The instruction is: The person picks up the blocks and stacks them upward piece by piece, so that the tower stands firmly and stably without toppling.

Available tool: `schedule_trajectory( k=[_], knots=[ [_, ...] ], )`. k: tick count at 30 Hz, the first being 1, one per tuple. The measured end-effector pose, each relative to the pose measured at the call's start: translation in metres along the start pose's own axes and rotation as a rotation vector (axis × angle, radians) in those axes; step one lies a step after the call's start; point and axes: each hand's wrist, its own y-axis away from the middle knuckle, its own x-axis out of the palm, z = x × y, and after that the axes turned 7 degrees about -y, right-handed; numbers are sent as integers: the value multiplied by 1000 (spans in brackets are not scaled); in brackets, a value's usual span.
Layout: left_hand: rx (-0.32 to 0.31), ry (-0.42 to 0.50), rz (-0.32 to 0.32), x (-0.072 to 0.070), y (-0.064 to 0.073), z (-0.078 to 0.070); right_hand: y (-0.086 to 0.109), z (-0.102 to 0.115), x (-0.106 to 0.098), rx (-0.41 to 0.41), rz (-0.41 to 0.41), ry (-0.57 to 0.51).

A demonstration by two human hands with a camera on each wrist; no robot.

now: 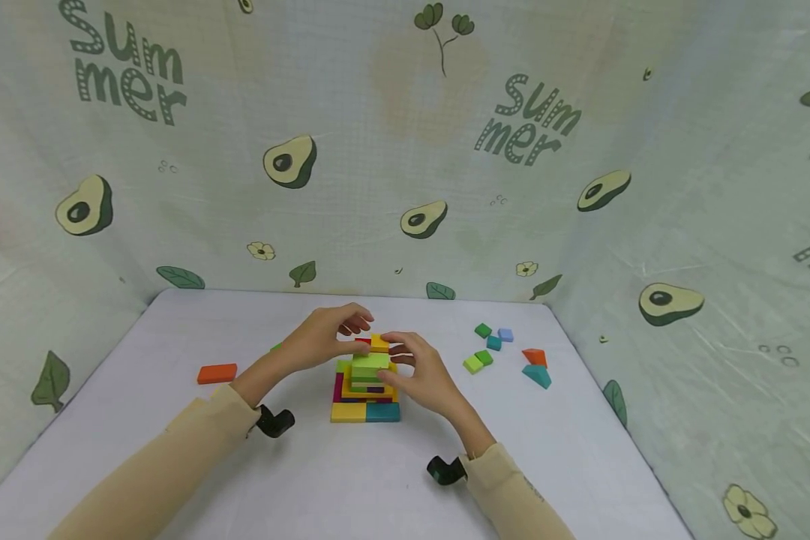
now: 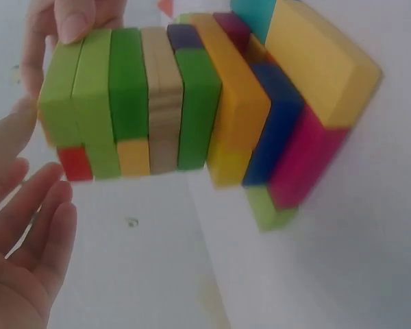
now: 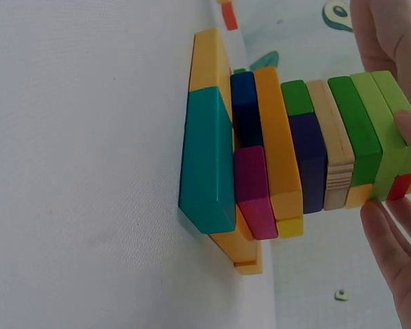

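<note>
A tower of colored wooden blocks (image 1: 347,393) stands on the white table between both hands. Light green blocks (image 2: 60,103) form its upper front, with a red block (image 2: 75,164) and a yellow block (image 1: 379,343) behind. My left hand (image 1: 320,335) is at the tower's upper left; its thumb rests at the top while its loosely bent fingers hang above and behind. From the right, my right hand (image 1: 421,371) holds the upper light green block, thumb at the front corner and fingers toward the back. Its thumb is hidden in the right wrist view.
An orange-red block (image 1: 217,373) lies left of the tower. Several small green and blue blocks (image 1: 484,357) are scattered at the right, beside an orange-red piece (image 1: 535,358) and a teal piece (image 1: 537,376). Printed cloth (image 1: 351,240) hangs behind the table.
</note>
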Motion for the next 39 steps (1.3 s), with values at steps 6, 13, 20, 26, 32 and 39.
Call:
schedule_trajectory(
  k=[6,13,20,26,32,39],
  knots=[
    [-96,-33,-28,-19,17,32,0,0,2,10,-9,0],
    [-226,-51,-9,-17,44,96,0,-1,2,2,-11,4],
    [-288,-43,59,-14,67,127,0,-2,3,4,-10,-10],
    [-281,-69,97,-12,74,136,0,-1,2,-4,-18,0],
    [-269,-81,110,-9,78,136,1,-2,1,-3,-19,3],
    [-272,-81,125,-4,78,131,0,-5,2,-10,-17,-5]
  ],
)
